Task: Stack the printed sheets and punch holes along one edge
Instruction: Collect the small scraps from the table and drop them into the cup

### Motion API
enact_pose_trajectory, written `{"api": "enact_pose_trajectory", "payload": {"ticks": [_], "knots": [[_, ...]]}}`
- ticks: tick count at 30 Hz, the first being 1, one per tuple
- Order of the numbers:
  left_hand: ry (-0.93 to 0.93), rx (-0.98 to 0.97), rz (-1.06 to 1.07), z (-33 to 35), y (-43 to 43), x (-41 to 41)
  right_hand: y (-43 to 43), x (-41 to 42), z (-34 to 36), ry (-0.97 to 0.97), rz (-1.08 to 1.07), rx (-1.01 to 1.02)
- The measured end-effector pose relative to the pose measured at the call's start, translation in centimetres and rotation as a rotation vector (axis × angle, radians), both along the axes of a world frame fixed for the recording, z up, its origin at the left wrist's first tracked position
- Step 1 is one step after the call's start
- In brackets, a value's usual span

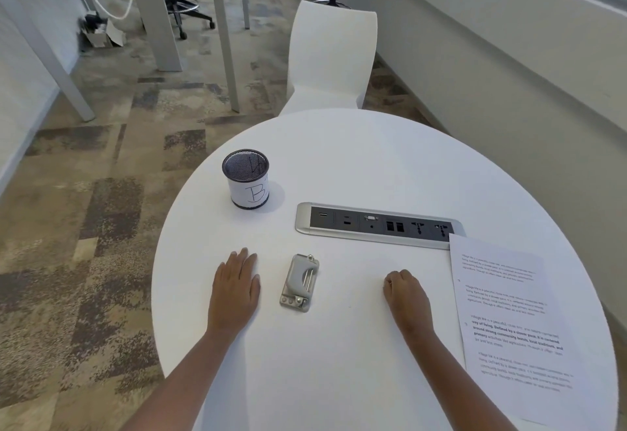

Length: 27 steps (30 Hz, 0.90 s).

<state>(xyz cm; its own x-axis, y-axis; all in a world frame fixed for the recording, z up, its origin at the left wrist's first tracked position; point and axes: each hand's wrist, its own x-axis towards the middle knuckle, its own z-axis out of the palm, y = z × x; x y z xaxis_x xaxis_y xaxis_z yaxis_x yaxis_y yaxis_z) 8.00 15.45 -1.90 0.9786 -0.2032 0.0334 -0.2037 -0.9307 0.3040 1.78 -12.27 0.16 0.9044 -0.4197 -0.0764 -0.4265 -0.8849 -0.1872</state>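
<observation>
Left hand (pixel 237 289) flat, fingers extended together, right hand (pixel 405 296) curled into loose fist, both forearms outstretched

round white table (pixel 373 159): mesh pen cup (pixel 246 179), hole punch (pixel 300 282), printed sheets (pixel 509 325), both hands resting on top.

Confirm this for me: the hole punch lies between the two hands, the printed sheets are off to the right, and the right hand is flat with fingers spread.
Not quite. In the head view the right hand is curled into a loose fist; the left hand lies flat. The hole punch does lie between them, with the printed sheets to the right.
</observation>
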Motion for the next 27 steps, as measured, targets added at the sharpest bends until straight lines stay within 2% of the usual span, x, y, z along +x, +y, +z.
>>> {"api": "enact_pose_trajectory", "payload": {"ticks": [2, 6, 11, 21, 27], "knots": [[0.006, -0.015, 0.006, 0.0, 0.1, 0.4, 0.2, 0.3, 0.1, -0.018, -0.024, 0.046], [0.019, -0.017, 0.003, 0.0, 0.1, 1.1, 2.0, 1.2, 0.8, -0.167, -0.091, 0.374], [0.023, -0.008, -0.020, -0.1, 0.3, 2.1, 6.9, 5.2, 3.2, -0.296, 0.018, 0.571], [0.034, 0.017, -0.039, 0.1, 0.4, 2.7, 15.6, 18.0, 10.6, -0.519, 0.326, 0.605], [0.052, 0.043, -0.040, 0.1, 0.5, 2.7, 17.6, 22.5, 10.6, -0.375, 0.325, 0.558]]}}
